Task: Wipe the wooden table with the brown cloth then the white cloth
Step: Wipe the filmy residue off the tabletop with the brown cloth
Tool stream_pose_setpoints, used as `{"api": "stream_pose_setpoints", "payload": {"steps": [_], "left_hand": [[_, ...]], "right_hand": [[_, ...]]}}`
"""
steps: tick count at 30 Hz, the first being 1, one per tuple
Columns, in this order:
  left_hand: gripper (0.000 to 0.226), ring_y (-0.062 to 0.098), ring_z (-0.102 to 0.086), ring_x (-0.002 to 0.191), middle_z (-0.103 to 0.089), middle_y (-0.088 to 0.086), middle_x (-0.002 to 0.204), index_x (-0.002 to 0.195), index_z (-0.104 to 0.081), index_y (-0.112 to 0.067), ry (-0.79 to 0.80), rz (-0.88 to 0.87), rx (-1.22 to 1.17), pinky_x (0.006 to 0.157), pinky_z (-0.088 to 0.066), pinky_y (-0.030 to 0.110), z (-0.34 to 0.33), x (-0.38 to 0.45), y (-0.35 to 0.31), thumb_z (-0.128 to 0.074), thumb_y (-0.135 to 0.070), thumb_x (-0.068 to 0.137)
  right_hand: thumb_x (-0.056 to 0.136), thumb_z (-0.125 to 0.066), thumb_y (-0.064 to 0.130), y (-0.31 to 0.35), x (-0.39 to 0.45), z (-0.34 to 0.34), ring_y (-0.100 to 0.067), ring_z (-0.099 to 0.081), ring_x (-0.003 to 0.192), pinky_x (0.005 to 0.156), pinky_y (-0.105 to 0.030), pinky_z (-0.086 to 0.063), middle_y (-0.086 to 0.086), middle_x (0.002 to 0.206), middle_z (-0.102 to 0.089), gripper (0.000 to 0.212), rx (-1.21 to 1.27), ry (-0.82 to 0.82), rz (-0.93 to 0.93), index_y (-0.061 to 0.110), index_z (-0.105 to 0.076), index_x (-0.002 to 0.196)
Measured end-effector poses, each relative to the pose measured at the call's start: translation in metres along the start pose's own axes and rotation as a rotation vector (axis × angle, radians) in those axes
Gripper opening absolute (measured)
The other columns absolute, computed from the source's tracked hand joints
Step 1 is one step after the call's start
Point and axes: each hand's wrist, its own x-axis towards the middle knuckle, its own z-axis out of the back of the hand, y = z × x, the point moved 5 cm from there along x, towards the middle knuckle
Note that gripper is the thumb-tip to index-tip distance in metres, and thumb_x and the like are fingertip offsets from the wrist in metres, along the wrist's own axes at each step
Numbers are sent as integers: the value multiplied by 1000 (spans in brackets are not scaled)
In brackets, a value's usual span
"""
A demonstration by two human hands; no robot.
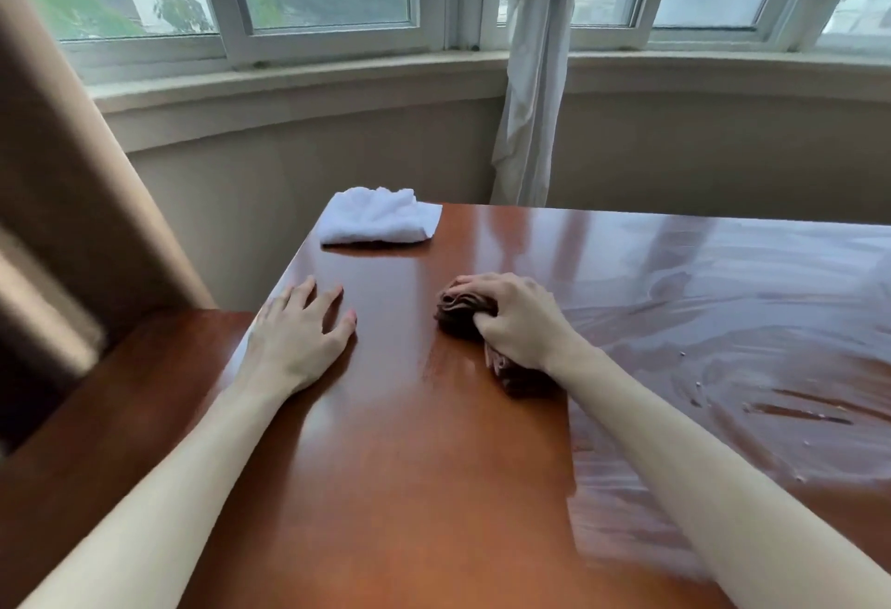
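Brown cloth [458, 314] bunched under right hand's [518, 321] fingers [475, 281]

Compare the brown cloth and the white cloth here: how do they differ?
The brown cloth is bunched and gripped by the right hand; the white cloth lies loosely folded and untouched. Brown sits mid-table, white at the far left corner. Both rest on the wooden table.

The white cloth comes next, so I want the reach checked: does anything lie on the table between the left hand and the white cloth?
Nothing visible does. The left hand rests flat near the table's left edge, and only bare wood lies between it and the white cloth at the far left corner. The right hand grips the brown cloth off to the side.
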Motion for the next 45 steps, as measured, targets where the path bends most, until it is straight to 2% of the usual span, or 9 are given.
{"api": "stream_pose_setpoints", "payload": {"steps": [8,13,23,30,35,37,41,43,45], "left_hand": [[77,15,-20,151,-31,-7,160,148,-38,-44,-43,31,-12,123,-20,40,1,2,3,-16,-78,83],[74,14,-23,150,-35,-9,159,146,-42,-46,-62,36,-23,122,-23,40,3,4,3,-21,-79,83],[47,32,-49,128,-58,9,130,126,-63,-22,-40,29,217,115,-29,50,28,-17,-33,-44,-52,96],[40,30,-49,131,-54,8,142,135,-58,-20,47,40,-180,107,-40,40,66,-101,-30,-42,-35,101],[38,29,-49,131,-58,10,139,134,-61,-22,-69,172,-327,106,-36,31,99,-196,38,-49,-26,98],[42,19,-42,140,-51,4,148,141,-56,-21,-85,154,-376,110,-27,22,97,-232,56,-51,-28,100],[60,8,-7,153,-20,-4,166,156,-32,-18,-41,111,-333,120,-8,25,57,-266,64,-35,-47,104],[75,10,4,154,-11,2,168,158,-24,-11,-47,84,-235,124,-3,28,42,-265,60,-11,-55,98],[71,12,5,154,-8,6,168,158,-21,-8,-59,90,-228,124,1,28,41,-262,57,-12,-48,100]], "right_hand": [[79,-55,24,-120,180,15,-39,-61,109,81,-35,-44,-7,110,-73,43,-78,-173,-346,38,-75,114],[78,-56,21,-135,206,11,-41,-62,103,76,-34,-39,-12,104,-72,35,-114,-168,-401,28,-76,106],[87,-57,21,7,12,-12,-23,-54,125,99,-39,-47,11,141,-62,45,-141,-70,-156,33,-70,128],[84,-50,26,168,-123,-71,-32,-61,112,94,-43,-51,1,114,-71,36,-132,-175,-34,21,-75,109],[81,-52,22,205,-130,-75,-20,-61,117,95,-35,-52,13,127,-69,45,73,115,260,34,-72,119],[77,-49,25,161,-101,-59,-23,-62,117,94,-38,-53,13,127,-69,49,-5,140,112,36,-69,120],[87,-50,18,135,-73,-51,-34,-58,114,87,-39,-48,-5,119,-68,31,-136,-124,-262,21,-72,110],[88,-52,17,180,-84,-71,-32,-56,117,90,-38,-48,-3,124,-67,34,-147,-99,-129,23,-73,114],[84,-54,18,216,-109,-92,-22,-59,122,95,-35,-50,8,131,-67,42,-40,27,236,32,-73,120]]}}
